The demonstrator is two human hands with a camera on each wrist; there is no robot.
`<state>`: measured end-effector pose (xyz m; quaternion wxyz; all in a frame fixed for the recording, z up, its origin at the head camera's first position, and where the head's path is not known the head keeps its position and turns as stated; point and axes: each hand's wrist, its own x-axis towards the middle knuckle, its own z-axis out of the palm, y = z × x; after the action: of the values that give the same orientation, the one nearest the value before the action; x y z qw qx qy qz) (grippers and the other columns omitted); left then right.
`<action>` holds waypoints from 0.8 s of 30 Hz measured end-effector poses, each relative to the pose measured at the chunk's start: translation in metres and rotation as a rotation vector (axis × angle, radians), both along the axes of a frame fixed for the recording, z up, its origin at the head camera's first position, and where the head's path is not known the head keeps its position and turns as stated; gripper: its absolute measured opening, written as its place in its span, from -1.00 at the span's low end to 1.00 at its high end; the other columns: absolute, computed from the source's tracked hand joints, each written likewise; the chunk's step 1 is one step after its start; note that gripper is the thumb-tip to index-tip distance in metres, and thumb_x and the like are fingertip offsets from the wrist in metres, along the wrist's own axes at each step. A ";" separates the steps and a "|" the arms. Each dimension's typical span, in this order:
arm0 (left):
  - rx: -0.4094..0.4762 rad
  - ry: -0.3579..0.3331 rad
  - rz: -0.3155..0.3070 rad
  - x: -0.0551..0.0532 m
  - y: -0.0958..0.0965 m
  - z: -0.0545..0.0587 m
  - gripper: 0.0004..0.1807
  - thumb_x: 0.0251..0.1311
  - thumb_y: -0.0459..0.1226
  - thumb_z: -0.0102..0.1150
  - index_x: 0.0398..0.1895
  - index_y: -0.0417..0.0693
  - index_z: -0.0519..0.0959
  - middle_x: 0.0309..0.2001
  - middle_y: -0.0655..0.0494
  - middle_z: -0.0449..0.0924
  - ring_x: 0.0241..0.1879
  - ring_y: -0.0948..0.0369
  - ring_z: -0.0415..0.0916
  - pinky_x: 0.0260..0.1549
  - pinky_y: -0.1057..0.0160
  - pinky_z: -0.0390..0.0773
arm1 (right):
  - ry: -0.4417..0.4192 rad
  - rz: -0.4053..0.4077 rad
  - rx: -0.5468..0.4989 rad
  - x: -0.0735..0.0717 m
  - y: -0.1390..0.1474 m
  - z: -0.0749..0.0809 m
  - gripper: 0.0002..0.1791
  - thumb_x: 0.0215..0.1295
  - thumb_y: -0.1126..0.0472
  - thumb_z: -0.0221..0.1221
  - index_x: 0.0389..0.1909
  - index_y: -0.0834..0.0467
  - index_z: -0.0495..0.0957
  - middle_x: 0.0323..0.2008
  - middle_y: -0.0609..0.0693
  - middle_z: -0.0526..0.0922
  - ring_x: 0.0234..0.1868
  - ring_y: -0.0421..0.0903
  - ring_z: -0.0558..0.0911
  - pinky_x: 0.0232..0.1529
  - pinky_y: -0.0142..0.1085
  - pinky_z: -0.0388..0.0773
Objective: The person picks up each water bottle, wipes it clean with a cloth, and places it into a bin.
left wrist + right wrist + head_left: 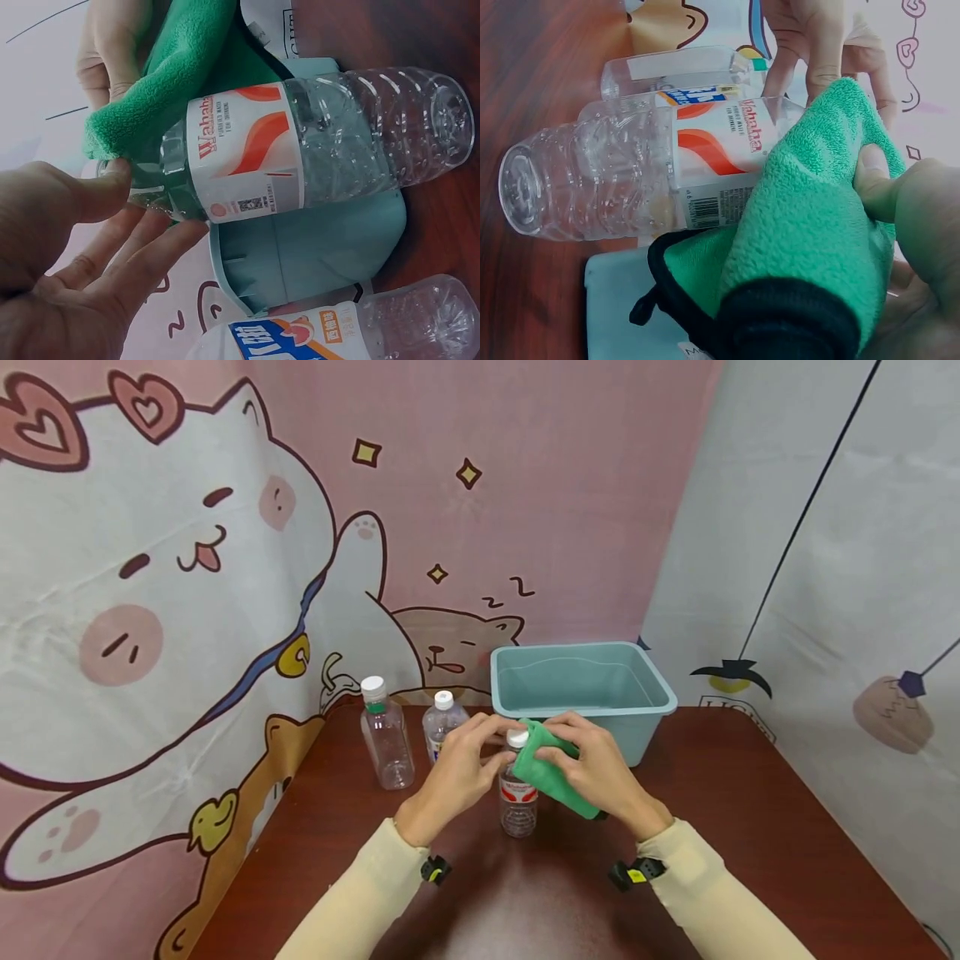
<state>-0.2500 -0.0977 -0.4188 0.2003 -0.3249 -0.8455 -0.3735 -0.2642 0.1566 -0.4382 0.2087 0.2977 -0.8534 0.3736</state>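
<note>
The left hand pinches one bottle near the neck; the right hand grips one cloth against it.
The bottle is upright between the hands; whether its base touches the worktop is hard to tell. The cloth hides part of its neck, and some right-hand fingers disappear behind the cloth. Beyond are two more: a tall bottle and a short bottle, partly hidden by the left hand. One tub stands farther back, partly covered by the right hand.
</note>
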 end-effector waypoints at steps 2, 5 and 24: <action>-0.011 0.004 -0.004 -0.001 -0.001 0.001 -0.59 0.46 -0.40 0.58 0.31 -0.04 0.78 0.12 0.00 0.81 0.14 0.07 0.83 0.13 0.06 0.92 | -0.013 0.006 0.014 0.000 -0.002 0.001 -0.72 0.53 0.22 0.54 0.19 0.14 0.89 0.10 0.00 0.84 0.08 -0.02 0.84 0.03 -0.14 0.81; -0.024 0.010 -0.006 -0.002 -0.001 0.002 -0.62 0.45 -0.39 0.59 0.28 -0.03 0.80 0.12 0.02 0.82 0.12 0.09 0.83 0.11 0.11 0.91 | -0.013 0.011 0.047 0.000 -0.002 0.003 -0.72 0.52 0.23 0.55 0.16 0.15 0.89 0.08 0.02 0.84 0.05 -0.02 0.84 0.00 -0.14 0.81; -0.035 -0.043 -0.024 -0.001 0.001 0.002 -0.63 0.51 -0.37 0.55 0.30 -0.04 0.75 0.15 -0.01 0.77 0.09 0.10 0.81 0.09 0.16 0.90 | -0.094 0.049 0.304 -0.005 0.016 -0.055 -0.79 0.37 0.20 0.64 -0.01 0.08 0.94 -0.07 -0.07 0.91 -0.03 -0.07 0.90 -0.07 -0.26 0.84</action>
<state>-0.2508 -0.0972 -0.4163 0.1717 -0.3302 -0.8521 -0.3679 -0.2695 0.1729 -0.4936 0.1119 0.3287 -0.9014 0.2586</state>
